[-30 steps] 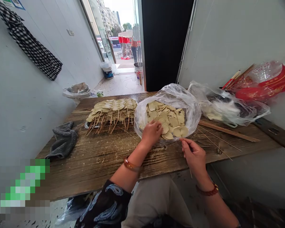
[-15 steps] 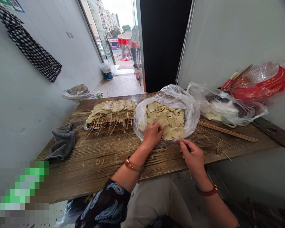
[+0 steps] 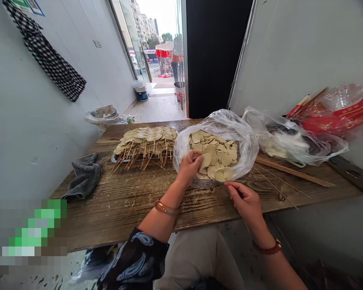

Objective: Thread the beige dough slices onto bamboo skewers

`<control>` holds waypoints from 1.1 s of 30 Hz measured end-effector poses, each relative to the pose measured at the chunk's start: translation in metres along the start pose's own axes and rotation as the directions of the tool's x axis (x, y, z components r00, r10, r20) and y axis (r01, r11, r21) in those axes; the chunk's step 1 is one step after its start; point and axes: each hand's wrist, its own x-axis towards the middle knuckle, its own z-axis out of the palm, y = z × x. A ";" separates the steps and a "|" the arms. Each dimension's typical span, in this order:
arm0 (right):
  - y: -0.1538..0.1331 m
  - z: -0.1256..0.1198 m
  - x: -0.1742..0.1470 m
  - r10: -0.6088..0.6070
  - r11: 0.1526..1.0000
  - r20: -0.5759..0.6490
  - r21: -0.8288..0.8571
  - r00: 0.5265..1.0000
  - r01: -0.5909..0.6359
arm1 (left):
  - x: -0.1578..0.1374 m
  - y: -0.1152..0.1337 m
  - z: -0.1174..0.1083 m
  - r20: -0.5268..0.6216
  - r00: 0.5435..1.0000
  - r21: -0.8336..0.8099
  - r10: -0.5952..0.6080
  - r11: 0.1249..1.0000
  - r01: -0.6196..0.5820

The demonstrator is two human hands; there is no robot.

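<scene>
My left hand (image 3: 190, 166) is at the near left side of an open clear plastic bag (image 3: 248, 146), pinching a thin, round, pale tan food slice (image 3: 205, 161) between thumb and fingers. Many loose slices of the same sort fill the bag. Just right of the bag's near edge, my right hand (image 3: 245, 198) is closed on a thin bamboo skewer (image 3: 247, 226). The skewer's lower end shows below the hand, and its tip meets a slice (image 3: 224, 174) at the bag's front. Whether the tip goes through more than one slice I cannot tell.
Left of the bag, a metal tray (image 3: 113, 159) bears stacked skewered slices (image 3: 148, 139). Loose bamboo skewers (image 3: 293, 171) lie at right, beside another plastic bag (image 3: 290, 141) and a dark cleaver-like tool (image 3: 351, 173). A grey cloth (image 3: 84, 177) rests at left on the wooden table (image 3: 133, 205).
My left hand has lifted slightly out of the slices and now holds one up. My right hand keeps the skewer near the bag's front edge. The view has shifted a little left.
</scene>
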 end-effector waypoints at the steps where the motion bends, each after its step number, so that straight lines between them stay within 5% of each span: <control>1: 0.001 0.000 0.000 -0.008 1.000 0.024 -0.008 1.000 0.008 | 0.000 0.001 -0.001 0.006 1.000 -0.034 -0.020 0.999 0.020; 9: 0.003 -0.001 0.001 -0.099 0.990 0.134 -0.089 0.986 0.111 | 0.001 0.006 -0.007 0.024 1.000 -0.190 -0.016 0.982 0.021; 18: -0.001 0.000 0.002 -0.186 0.968 0.152 -0.143 0.971 0.208 | 0.005 0.007 -0.013 -0.114 0.989 -0.066 0.094 0.993 -0.102; 33: 0.001 0.004 0.004 -0.242 0.954 0.153 -0.144 0.958 0.264 | 0.003 0.007 -0.012 -0.109 0.975 0.103 0.194 0.978 -0.183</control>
